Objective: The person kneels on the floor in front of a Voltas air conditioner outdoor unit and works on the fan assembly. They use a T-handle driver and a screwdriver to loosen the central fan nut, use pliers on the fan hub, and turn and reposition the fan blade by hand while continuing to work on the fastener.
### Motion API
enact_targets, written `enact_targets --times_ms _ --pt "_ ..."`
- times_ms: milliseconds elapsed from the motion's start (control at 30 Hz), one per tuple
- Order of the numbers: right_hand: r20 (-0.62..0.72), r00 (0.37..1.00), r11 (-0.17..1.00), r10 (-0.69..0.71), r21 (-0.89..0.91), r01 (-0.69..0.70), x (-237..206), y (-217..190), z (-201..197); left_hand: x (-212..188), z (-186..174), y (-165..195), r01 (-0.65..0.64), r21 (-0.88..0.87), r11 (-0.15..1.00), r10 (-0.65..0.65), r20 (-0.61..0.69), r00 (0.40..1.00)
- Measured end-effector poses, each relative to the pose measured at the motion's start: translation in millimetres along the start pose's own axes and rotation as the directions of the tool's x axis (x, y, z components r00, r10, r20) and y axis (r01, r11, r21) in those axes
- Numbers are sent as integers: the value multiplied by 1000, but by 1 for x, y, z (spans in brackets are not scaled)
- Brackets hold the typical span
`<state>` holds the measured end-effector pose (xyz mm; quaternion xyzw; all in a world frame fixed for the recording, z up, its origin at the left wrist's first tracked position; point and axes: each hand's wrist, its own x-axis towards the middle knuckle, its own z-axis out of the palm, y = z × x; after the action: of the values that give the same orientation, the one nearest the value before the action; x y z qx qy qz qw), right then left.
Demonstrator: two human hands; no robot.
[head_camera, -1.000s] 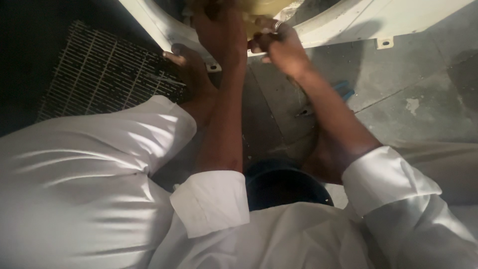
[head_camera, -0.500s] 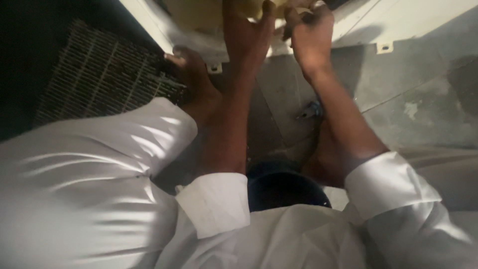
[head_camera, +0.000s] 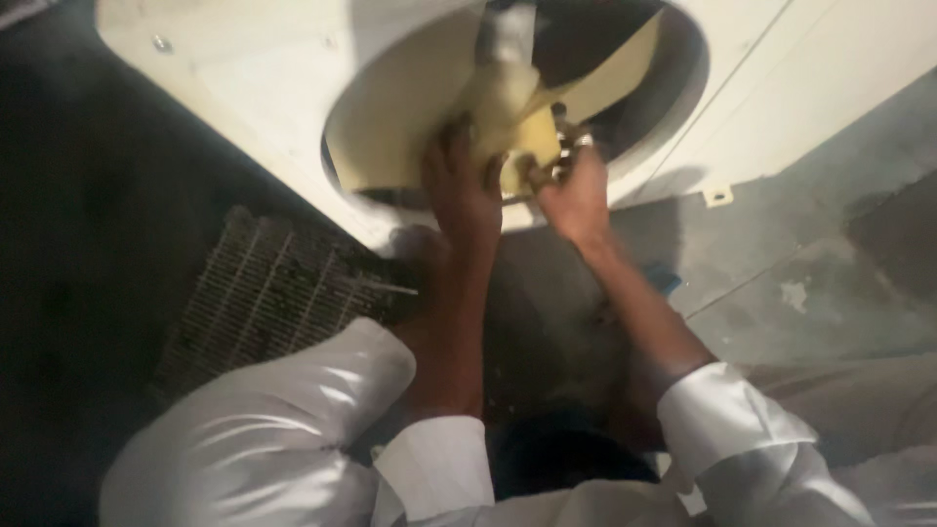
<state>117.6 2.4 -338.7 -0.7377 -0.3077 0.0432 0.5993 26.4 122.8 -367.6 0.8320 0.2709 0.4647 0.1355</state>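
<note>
I look straight down past white sleeves at my two bare hands, both raised into the round opening of a white metal casing [head_camera: 293, 88] that lies on a grey concrete floor [head_camera: 800, 254]. Inside that opening sits a pale yellow fan [head_camera: 508, 98] with broad blades spreading from a central hub. My left hand [head_camera: 464, 190] is on the lower part of the hub, fingers curled up against the yellow plastic — gripping it, as far as I can see. My right hand [head_camera: 576, 195] is just beside it to the right, fingers closed around a small metal piece [head_camera: 566, 151] at the hub's edge; the blur keeps me from telling what that piece is. To the left, a dark wire grille [head_camera: 273, 303] lies flat on the floor, touching the casing's lower edge. A dark round container [head_camera: 571, 454] shows between my forearms, close to my body.
</note>
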Motion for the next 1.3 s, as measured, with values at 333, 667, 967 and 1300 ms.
enact_targets --times_ms 333,667,967,1300 --pt "112 967 888 228 -432 -159 18 3 -10 1 -4 11 308 -120 944 -293 132 947" --pt "290 903 921 317 -321 -221 23 17 -16 9 -22 27 244 -118 963 -231 114 966" --pt "348 904 967 248 -143 -211 18 42 -14 -3 6 22 143 32 989 -141 -69 988" --pt "395 917 889 60 397 -230 -4 64 8 0 -6 32 59 127 990 -73 108 991"
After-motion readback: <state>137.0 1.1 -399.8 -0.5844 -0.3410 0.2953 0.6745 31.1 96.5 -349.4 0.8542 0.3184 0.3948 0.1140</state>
